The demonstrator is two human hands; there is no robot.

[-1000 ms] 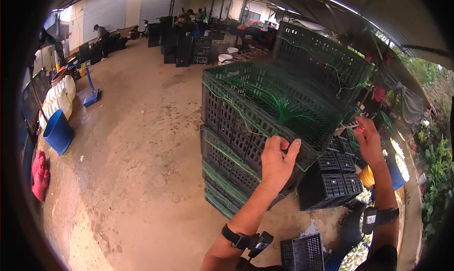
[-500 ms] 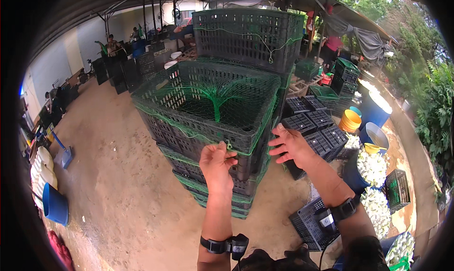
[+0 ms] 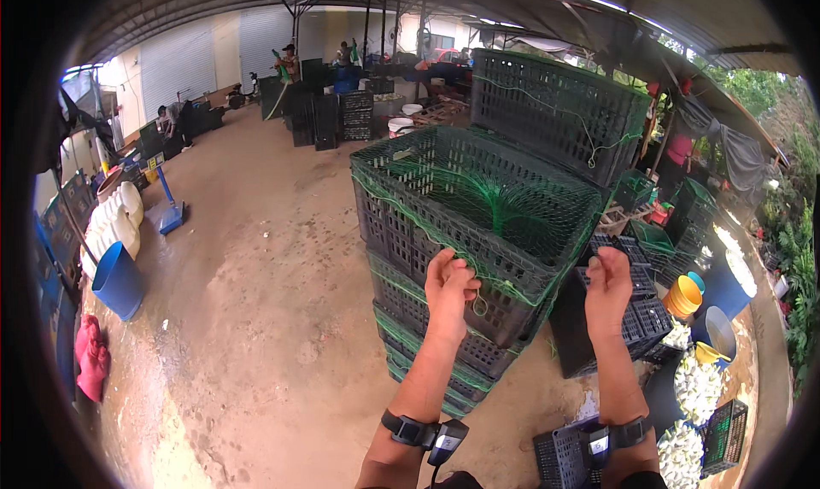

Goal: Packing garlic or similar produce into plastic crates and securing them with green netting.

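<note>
Now, at the near rim of the tall stack, the left hand point(image 3: 449, 286) curls its fingers in close and seems to pinch the edge of the fine green mesh netting point(image 3: 497, 200). That netting spreads across the top of the perforated black plastic crate point(image 3: 395, 229), its middle gathered into a tuft that dips inside. A thin green cord loop point(image 3: 481, 306) dangles just right of those fingers, against the near wall. Over to the right, the right hand point(image 3: 608, 291) hangs apart from the crate, fingers half bent; whether it grips anything, one cannot tell.

As for handling, the netting looks feather-light and limp, likely to snag on the crate's corners and slots. Its corded edge appears the surest place to hold, since loose mesh would probably just stretch. The crate itself looks stiff, best grasped by its rim. On the far side, another black plastic crate with green cord point(image 3: 555, 117) rises higher.
</note>
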